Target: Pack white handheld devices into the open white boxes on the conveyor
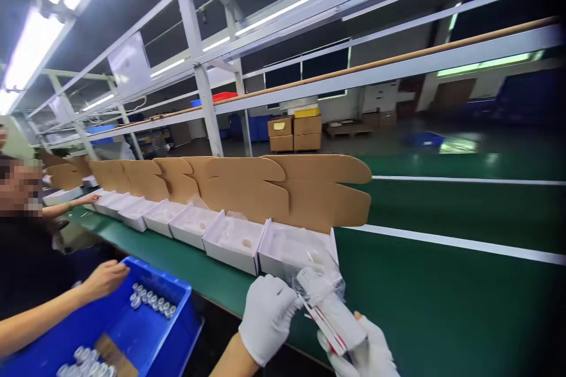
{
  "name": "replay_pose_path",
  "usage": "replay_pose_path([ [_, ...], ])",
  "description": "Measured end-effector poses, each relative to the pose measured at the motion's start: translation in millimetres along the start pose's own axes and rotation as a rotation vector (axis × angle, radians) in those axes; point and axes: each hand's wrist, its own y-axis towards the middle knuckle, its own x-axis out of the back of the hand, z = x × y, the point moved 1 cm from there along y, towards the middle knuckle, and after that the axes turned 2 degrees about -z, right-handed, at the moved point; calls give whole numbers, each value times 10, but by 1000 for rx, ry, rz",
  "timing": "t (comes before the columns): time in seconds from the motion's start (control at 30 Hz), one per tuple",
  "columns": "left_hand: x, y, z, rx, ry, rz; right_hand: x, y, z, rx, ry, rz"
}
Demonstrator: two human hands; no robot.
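My right hand (369, 347), in a white glove, is closed around a white packet with red stripes (336, 321) at the lower middle. Crinkled clear plastic (325, 274) shows around the packet's far end. Also gloved, my left hand (267, 318) has its fingers curled together against the packet's left edge; what they pinch is hidden. Just beyond both hands stands the nearest open white box (272, 247), with clear plastic inside and its brown cardboard lid (318, 200) raised.
A row of open boxes (190, 230) runs left along the green conveyor belt (442, 306). At lower left, a co-worker's hand (106, 278) is over a blue bin (186, 300) holding several small white-and-clear parts (152, 300). Another person's hand (91, 199) reaches to the far boxes.
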Motion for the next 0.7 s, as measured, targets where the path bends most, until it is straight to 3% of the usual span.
replay_pose_path([
  [0.1, -42, -35, 80, 19, -62, -33, -29, -53, 24, -29, 121, 40],
  [0.2, -73, -98, 17, 67, -159, -67, -25, 2, -33, -90, 276, 115],
  [0.3, -56, -93, -123, 158, -280, -137, -42, 140, -151, -25, 287, 110],
  [0.37, -15, -50, -189, 221, -399, -190, -78, 199, -211, 55, 197, 37],
  [0.47, 34, 8, -240, 153, -505, -145, -142, 164, -181, 152, 135, -91],
  [0.57, 38, -8, -279, 38, -500, -101, -186, 70, -53, 150, 201, -115],
  [0.63, 33, -32, -310, 118, -635, -93, -205, 42, 6, 200, 185, -67],
  [0.7, 33, -32, -346, 294, -826, -69, -213, 53, 6, 299, 117, -16],
])
